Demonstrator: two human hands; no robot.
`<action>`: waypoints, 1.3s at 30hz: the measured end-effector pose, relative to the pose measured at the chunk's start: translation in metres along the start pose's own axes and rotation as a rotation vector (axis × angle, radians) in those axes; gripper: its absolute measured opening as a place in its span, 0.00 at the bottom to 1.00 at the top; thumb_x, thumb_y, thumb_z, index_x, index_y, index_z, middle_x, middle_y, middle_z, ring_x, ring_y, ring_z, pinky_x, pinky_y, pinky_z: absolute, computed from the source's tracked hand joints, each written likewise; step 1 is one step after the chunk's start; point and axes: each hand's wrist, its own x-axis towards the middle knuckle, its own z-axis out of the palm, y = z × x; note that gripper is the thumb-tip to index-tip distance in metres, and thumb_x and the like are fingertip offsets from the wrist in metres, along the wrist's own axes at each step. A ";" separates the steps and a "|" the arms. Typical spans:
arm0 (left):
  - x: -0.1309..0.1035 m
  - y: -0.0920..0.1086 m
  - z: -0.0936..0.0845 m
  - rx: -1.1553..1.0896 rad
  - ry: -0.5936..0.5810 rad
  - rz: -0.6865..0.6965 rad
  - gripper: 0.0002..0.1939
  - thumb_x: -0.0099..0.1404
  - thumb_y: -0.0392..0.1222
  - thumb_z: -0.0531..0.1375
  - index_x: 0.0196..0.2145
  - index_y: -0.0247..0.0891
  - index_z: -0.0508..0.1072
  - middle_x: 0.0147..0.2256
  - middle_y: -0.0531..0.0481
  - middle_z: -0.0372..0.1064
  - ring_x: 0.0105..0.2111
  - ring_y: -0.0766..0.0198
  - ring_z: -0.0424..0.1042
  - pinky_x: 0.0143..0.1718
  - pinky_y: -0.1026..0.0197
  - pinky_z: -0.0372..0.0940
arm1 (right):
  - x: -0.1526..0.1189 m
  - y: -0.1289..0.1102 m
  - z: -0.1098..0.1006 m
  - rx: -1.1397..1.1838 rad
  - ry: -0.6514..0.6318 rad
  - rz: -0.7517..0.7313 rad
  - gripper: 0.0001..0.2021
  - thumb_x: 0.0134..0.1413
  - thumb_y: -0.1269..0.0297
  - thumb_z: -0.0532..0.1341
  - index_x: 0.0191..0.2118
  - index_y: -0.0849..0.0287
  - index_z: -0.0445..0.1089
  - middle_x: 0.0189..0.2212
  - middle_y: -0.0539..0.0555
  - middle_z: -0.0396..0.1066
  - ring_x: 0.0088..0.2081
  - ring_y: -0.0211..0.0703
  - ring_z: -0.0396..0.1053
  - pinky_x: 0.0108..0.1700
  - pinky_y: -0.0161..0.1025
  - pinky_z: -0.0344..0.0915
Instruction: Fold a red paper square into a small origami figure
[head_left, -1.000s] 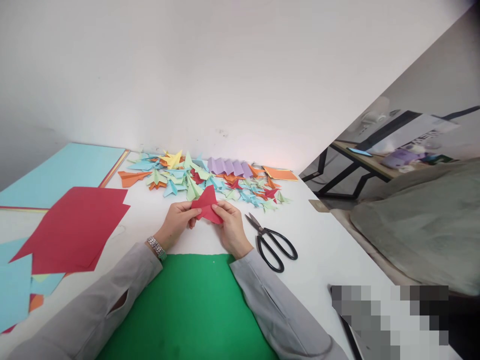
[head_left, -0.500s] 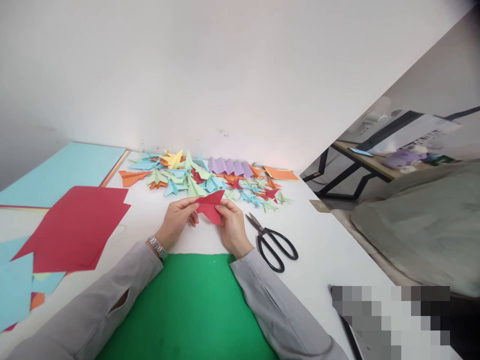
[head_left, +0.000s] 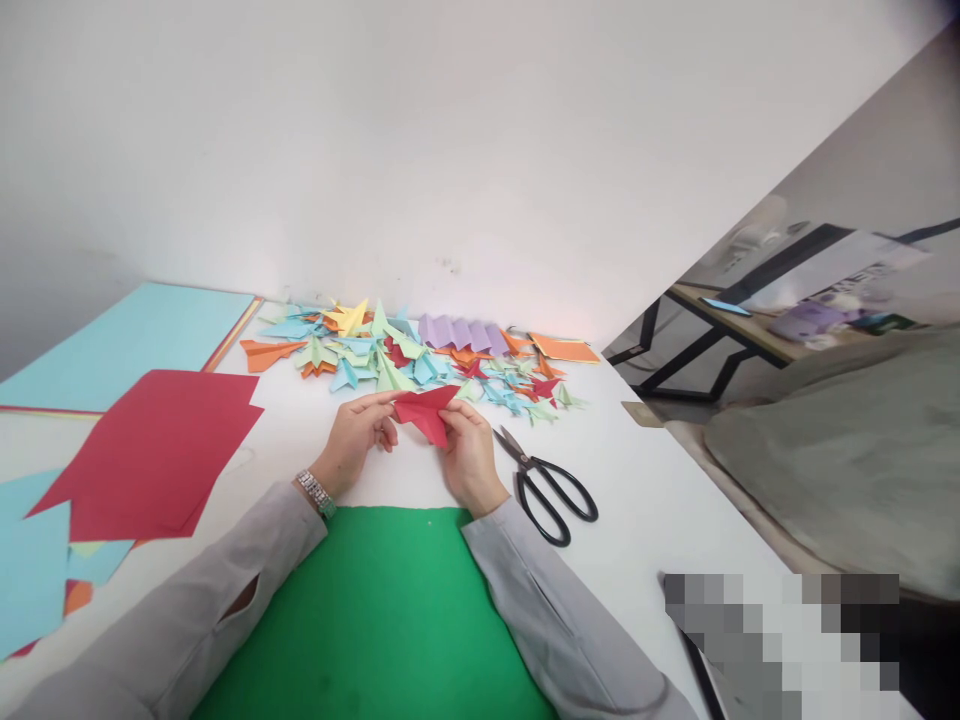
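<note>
Between my two hands a red folded paper plane (head_left: 426, 411) is held above the white table. My left hand (head_left: 355, 437) pinches its left tip, and a metal watch circles that wrist. The fingers of my right hand (head_left: 472, 452) are closed on the plane's right side. Right behind it lies a heap of folded paper planes (head_left: 394, 375) in green, blue, orange, red and yellow. A purple pleated paper (head_left: 463, 334) rests at the heap's back edge.
Black-handled scissors (head_left: 546, 486) lie right of my right hand. Red sheets (head_left: 150, 455) and blue sheets (head_left: 142, 345) are at the left. A green mat (head_left: 375, 610) is in front of me. An orange paper (head_left: 565, 348) lies near the wall (head_left: 450, 150).
The red plane has tilted and turned a little between my hands. My right fingers have shifted slightly on it. My left hand has hardly moved.
</note>
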 end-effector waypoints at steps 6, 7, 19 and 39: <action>0.000 -0.003 -0.002 0.041 -0.026 0.000 0.23 0.53 0.41 0.62 0.46 0.29 0.75 0.16 0.54 0.66 0.16 0.70 0.62 0.19 0.66 0.57 | 0.000 -0.001 0.002 -0.005 0.019 0.000 0.04 0.33 0.70 0.63 0.23 0.57 0.74 0.22 0.47 0.72 0.26 0.38 0.65 0.31 0.35 0.60; 0.000 -0.004 -0.002 0.054 -0.030 0.005 0.22 0.53 0.42 0.62 0.45 0.30 0.76 0.15 0.54 0.66 0.16 0.70 0.62 0.19 0.66 0.56 | -0.001 -0.001 0.002 -0.011 0.028 -0.003 0.04 0.33 0.70 0.63 0.23 0.58 0.74 0.22 0.47 0.72 0.26 0.38 0.65 0.31 0.35 0.61; 0.001 -0.002 -0.001 0.037 0.013 0.000 0.12 0.53 0.46 0.64 0.29 0.32 0.75 0.15 0.52 0.65 0.16 0.69 0.63 0.18 0.65 0.58 | -0.003 -0.003 0.000 -0.039 -0.013 -0.010 0.08 0.41 0.60 0.61 0.22 0.58 0.75 0.22 0.51 0.70 0.23 0.38 0.62 0.22 0.36 0.58; 0.000 -0.005 0.000 0.167 -0.032 0.069 0.14 0.46 0.43 0.69 0.29 0.31 0.76 0.21 0.49 0.72 0.23 0.65 0.70 0.24 0.64 0.66 | -0.009 0.000 0.003 -0.261 -0.102 0.006 0.17 0.33 0.67 0.72 0.34 0.59 0.72 0.23 0.47 0.74 0.23 0.35 0.68 0.27 0.33 0.64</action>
